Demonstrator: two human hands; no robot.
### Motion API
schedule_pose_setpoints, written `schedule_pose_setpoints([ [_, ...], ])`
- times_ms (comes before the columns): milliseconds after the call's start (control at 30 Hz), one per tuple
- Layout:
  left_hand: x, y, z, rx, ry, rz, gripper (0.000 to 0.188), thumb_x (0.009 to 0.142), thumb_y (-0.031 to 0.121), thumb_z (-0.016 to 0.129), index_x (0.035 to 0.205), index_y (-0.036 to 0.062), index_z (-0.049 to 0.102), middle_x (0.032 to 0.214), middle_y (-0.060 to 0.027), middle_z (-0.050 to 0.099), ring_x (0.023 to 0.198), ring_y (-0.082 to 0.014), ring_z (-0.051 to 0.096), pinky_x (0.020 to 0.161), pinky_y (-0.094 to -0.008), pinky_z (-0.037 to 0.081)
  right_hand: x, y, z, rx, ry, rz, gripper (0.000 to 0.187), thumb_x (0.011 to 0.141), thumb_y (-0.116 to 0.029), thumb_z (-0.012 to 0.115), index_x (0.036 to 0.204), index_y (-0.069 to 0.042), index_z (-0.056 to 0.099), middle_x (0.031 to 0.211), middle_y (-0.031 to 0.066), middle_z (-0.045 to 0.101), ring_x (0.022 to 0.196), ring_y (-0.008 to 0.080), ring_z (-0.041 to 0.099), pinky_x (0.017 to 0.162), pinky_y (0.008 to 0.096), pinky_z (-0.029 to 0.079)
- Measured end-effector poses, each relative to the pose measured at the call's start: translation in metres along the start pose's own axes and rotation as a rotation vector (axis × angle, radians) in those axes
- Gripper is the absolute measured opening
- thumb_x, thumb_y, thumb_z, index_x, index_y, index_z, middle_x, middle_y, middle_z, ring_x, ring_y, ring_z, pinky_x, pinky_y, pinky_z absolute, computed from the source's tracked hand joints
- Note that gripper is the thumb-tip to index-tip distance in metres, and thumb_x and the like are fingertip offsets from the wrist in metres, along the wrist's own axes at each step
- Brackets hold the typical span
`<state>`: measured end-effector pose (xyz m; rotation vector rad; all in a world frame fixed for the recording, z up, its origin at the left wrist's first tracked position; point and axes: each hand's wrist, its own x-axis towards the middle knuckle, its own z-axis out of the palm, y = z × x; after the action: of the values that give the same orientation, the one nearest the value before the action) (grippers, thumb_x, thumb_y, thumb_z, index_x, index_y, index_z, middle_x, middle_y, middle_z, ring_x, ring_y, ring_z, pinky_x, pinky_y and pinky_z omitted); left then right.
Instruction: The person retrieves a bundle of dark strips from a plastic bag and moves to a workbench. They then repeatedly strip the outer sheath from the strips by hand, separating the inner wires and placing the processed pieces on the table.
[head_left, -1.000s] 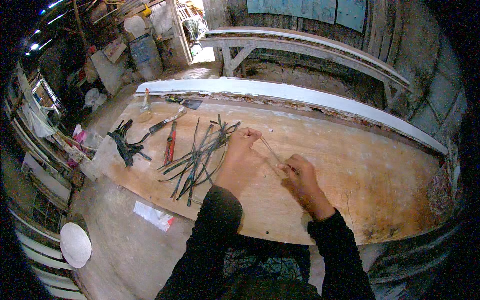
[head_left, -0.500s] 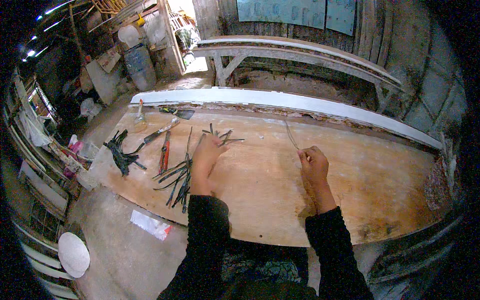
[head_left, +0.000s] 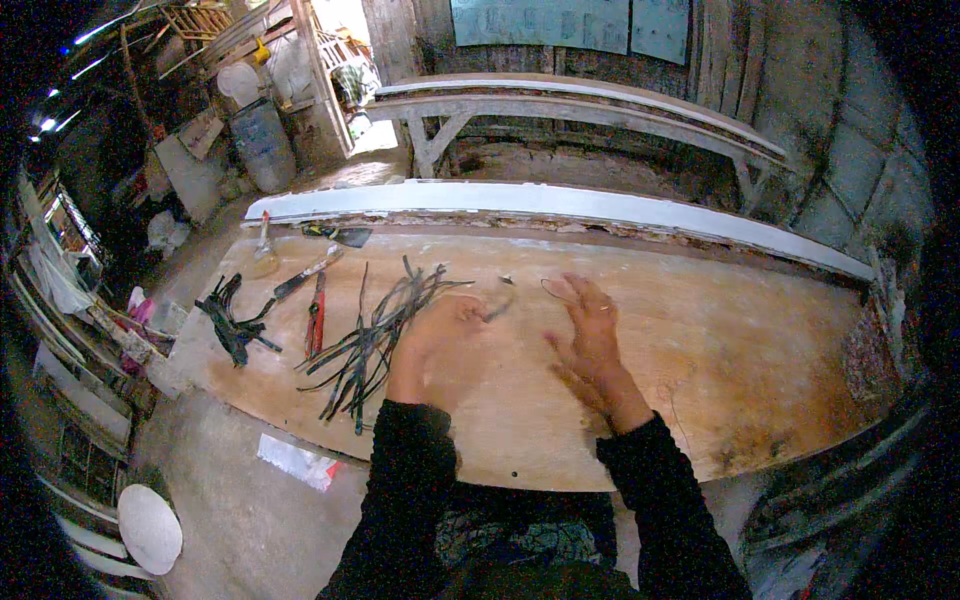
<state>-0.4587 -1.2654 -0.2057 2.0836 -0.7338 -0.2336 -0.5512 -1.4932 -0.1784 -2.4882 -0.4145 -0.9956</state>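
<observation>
My left hand [head_left: 440, 332] is curled just above the board, to the right of a loose heap of thin black strips [head_left: 372, 335]. A short dark strip [head_left: 500, 309], smeared by motion, juts from its fingertips. My right hand [head_left: 592, 345] is spread, fingers apart, with nothing gripped in it. By its fingertips shows a thin dark strand [head_left: 548, 287], and a small dark scrap [head_left: 507, 281] lies between the two hands. Farther left on the board is a tied-looking bunch of black strips [head_left: 235, 318], with a red-handled tool [head_left: 316, 318] beside it.
The wooden board [head_left: 520, 430] carries a knife-like tool [head_left: 307, 272], a brush [head_left: 265, 250] and a scraper [head_left: 340, 235] at far left. A white-topped bench beam [head_left: 560, 205] runs along its far edge. A round white stool top [head_left: 150, 528] stands at lower left.
My right hand has opened and moved left and up, letting go of the thin strand. My left hand has come right, off the strip heap. The view has shifted slightly.
</observation>
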Motion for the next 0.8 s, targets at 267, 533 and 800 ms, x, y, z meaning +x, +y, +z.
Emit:
schedule_pose_setpoints([
  [267, 0.000, 0.061, 0.011, -0.150, -0.043, -0.030, 0.013, 0.073, 0.011, 0.060, 0.085, 0.0074, 0.059, 0.074, 0.0016, 0.058, 0.063, -0.0072, 0.049, 0.053, -0.0199, 0.037, -0.014, 0.009, 0.008, 0.675, -0.419, 0.363, 0.029, 0.078, -0.036, 0.055, 0.084, -0.008, 0.056, 0.072, 0.0023, 0.052, 0.072, 0.0173, 0.050, 0.073, 0.0338, 0.037],
  [533, 0.001, 0.035, 0.004, -0.288, 0.071, 0.033, 0.010, 0.072, 0.014, 0.063, 0.076, 0.0109, 0.054, 0.062, 0.0067, 0.047, 0.054, -0.0031, 0.039, 0.045, -0.0186, 0.030, -0.003, 0.048, 0.000, 1.371, -0.403, 0.864, 0.022, 0.083, -0.031, 0.051, 0.069, -0.014, 0.048, 0.058, -0.0050, 0.042, 0.051, 0.0072, 0.037, 0.048, 0.0208, 0.032],
  [800, 0.011, 0.047, 0.017, -0.285, 0.201, -0.177, 0.016, 0.075, 0.014, 0.061, 0.086, 0.0030, 0.060, 0.060, 0.0026, 0.050, 0.050, -0.0045, 0.040, 0.042, -0.0203, 0.031, -0.005, 0.086, -0.009, 1.798, -0.030, 0.782, 0.016, 0.084, -0.026, 0.050, 0.082, -0.010, 0.052, 0.056, -0.0047, 0.042, 0.046, 0.0067, 0.041, 0.061, 0.0256, 0.046],
])
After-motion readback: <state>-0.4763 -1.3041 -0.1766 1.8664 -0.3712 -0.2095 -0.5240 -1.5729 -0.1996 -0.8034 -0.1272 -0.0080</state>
